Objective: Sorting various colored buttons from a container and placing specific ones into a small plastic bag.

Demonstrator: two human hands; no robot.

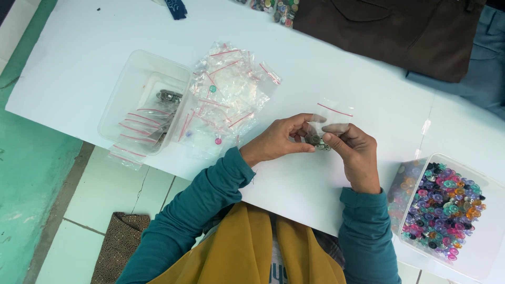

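At the far left of the white table, a clear plastic tub is seen, in which small zip bags with red seal strips and a few grey metal pieces are kept; some of the bags hang over its near edge. Just to its right, a loose heap of empty zip bags is spread on the table, with a green button and a pink button lying among them. Near the middle, the left hand is held above the table with its fingers curled, and the lower part of a small clear zip bag is pinched between its thumb and fingertips. The same bag is gripped from the other side by the right hand, thumb pressed against forefinger, with small grey metal pieces caught between the two hands at the bag's bottom. The bag is held upright, its red seal strip uppermost. Both arms are covered by teal sleeves. At the far right, a clear tub of mixed coloured buttons is placed at the table's near edge. A brown garment is laid along the far edge.
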